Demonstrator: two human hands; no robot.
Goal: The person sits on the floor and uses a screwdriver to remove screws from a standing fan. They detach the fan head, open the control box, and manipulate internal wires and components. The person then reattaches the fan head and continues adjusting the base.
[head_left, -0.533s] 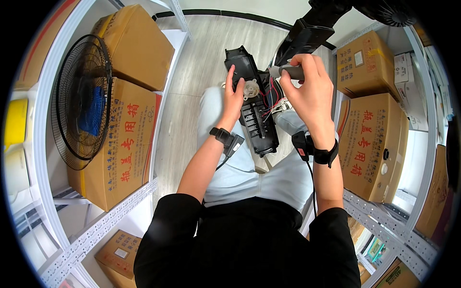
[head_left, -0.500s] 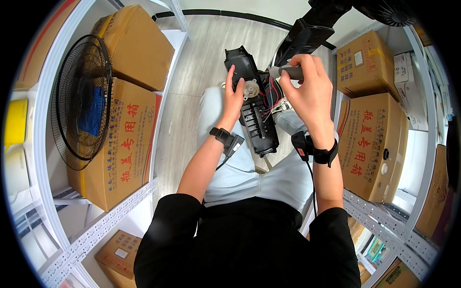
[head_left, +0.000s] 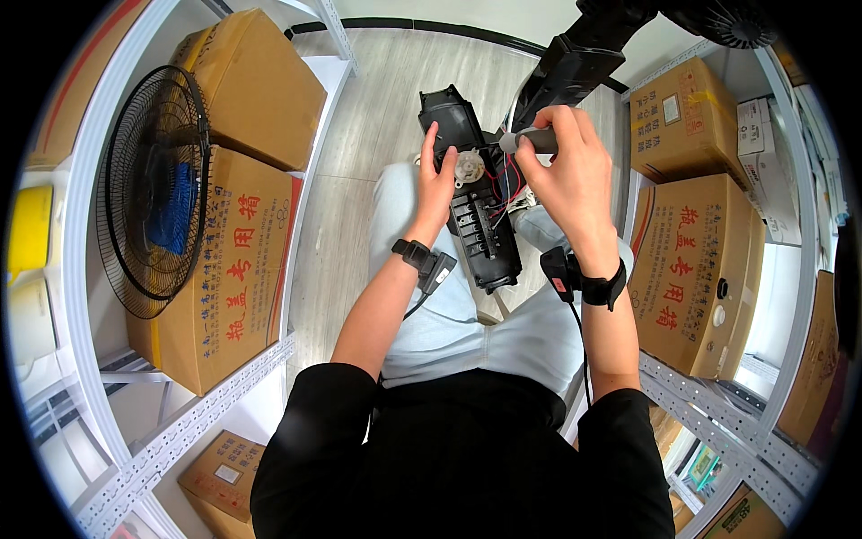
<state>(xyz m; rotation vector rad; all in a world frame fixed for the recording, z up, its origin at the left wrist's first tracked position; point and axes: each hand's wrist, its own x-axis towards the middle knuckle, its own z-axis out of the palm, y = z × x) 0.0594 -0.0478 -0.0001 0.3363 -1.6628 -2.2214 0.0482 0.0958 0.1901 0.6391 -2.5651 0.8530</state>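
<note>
My left hand [head_left: 431, 189] grips the left side of an opened black plastic housing [head_left: 485, 256], beside a round white plastic part [head_left: 469, 165] fitted in it. Red, dark and pale wires [head_left: 507, 175] run along its upper right section. My right hand [head_left: 570, 175] holds a grey-handled tool [head_left: 528, 141], apparently a screwdriver, with its thin shaft pointing left just above the white part; what its tip touches I cannot tell. The housing lies between my knees, close to a black stand column [head_left: 566, 76]; how they connect is partly hidden.
Metal shelving [head_left: 99, 377] on both sides carries cardboard boxes [head_left: 251, 90]. A black wire fan guard with a blue centre [head_left: 171, 207] leans against the left boxes. A black fan part [head_left: 736, 27] hangs at top right. My legs [head_left: 422, 332] rest over the grey floor [head_left: 377, 90].
My right hand has moved slightly left with the tool, toward the white part. The top of the housing has shifted very slightly; my left hand stays in place.
</note>
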